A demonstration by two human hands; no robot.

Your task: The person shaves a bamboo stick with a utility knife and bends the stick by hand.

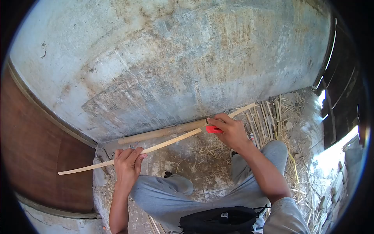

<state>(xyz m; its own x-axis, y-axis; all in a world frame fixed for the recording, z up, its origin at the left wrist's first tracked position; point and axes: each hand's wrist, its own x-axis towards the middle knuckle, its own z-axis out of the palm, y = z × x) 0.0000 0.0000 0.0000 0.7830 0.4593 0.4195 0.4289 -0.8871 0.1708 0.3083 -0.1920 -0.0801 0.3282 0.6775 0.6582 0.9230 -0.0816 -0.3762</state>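
A long, pale bamboo strip (171, 141) slants across the view, its left end lower and its right end near the wall. Around its left part my left hand (127, 162) is closed, thumb and fingers pinching the strip. Farther right, my right hand (233, 134) is closed on a red-handled cutter (214, 129), held against the strip. The cutter's blade is hidden by the fingers and the strip. Beyond the right hand the strip's far end shows above the floor.
A thick bamboo pole (150, 134) lies along the foot of the stained wall (187, 58). Several split strips (267, 121) lie at the right, with shavings (218, 162) over the floor. A brown panel (43, 148) stands left. A black bag (222, 219) rests at my lap.
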